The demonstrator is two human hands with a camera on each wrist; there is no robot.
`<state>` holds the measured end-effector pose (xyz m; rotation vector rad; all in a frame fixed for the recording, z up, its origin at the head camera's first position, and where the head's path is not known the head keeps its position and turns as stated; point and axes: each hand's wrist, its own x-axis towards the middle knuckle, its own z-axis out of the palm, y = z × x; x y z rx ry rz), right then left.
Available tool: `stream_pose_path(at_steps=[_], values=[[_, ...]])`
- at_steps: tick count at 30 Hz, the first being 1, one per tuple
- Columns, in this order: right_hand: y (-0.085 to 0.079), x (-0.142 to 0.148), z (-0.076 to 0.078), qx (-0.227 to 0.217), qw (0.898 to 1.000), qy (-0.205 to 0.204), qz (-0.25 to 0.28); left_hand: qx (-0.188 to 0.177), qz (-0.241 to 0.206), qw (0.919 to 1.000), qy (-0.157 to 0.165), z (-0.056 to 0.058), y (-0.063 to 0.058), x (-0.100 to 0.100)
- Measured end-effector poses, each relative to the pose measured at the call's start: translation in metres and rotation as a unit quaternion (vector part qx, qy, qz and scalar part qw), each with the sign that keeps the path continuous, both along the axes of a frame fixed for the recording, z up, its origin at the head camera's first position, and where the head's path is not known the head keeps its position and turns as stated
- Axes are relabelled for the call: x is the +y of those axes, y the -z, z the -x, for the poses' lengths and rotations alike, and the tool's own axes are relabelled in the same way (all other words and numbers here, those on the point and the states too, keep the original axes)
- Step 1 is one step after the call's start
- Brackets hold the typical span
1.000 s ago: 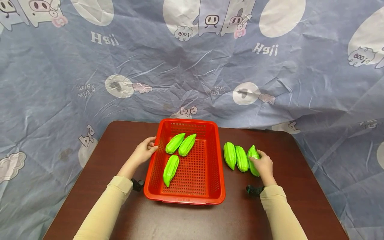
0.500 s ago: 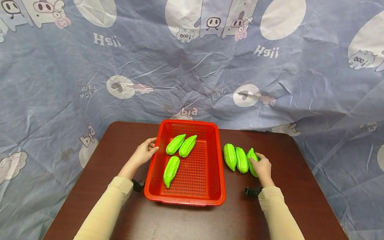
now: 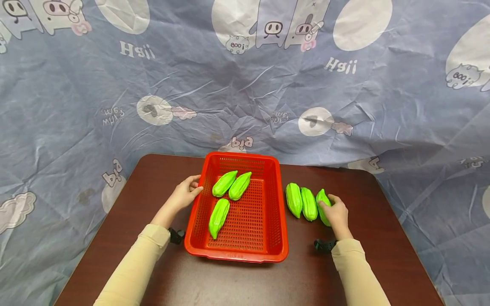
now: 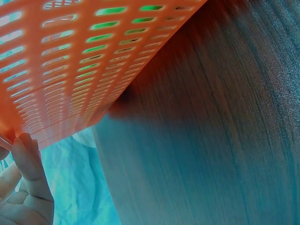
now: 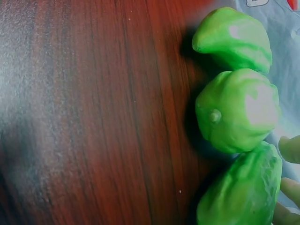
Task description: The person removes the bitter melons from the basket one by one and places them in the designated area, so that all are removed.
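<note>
A red plastic basket (image 3: 237, 256) with slotted walls stands mid-table, three green bitter melons lying inside; one bitter melon (image 3: 219, 218) is nearer its front. My left hand (image 3: 184, 193) pinches the basket's left rim; in the left wrist view its fingers (image 4: 30, 164) meet the orange-looking wall. To the right of the basket lie three more bitter melons in a row. Around the rightmost bitter melon (image 3: 323, 204) my right hand (image 3: 337, 214) has its thumb and fingers, partly covering it. In the right wrist view that bitter melon (image 5: 241, 192) is lowest, fingertips at its side.
The dark brown table (image 3: 367, 263) carries everything. Close by the right hand's bitter melon lie the middle bitter melon (image 3: 309, 205) and the left bitter melon (image 3: 293, 200). A grey-blue printed cloth (image 3: 237, 93) hangs behind the table.
The right hand shifts slightly left, then back right, staying at the rightmost bitter melon. The left hand and the basket stay in place.
</note>
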<state>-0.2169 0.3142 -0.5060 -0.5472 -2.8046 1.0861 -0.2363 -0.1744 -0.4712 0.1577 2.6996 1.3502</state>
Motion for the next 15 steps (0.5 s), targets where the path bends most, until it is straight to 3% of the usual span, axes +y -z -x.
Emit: stream_pose_path(at_steps=[8,15], values=[[-0.007,0.001,0.0,0.034,0.999,0.009,-0.007,0.005,0.004,1.0,0.0,0.0,0.002,-0.001],[-0.028,-0.009,0.005,0.061,0.998,-0.008,-0.001,0.004,0.006,1.0,-0.001,0.0,-0.001,-0.001]])
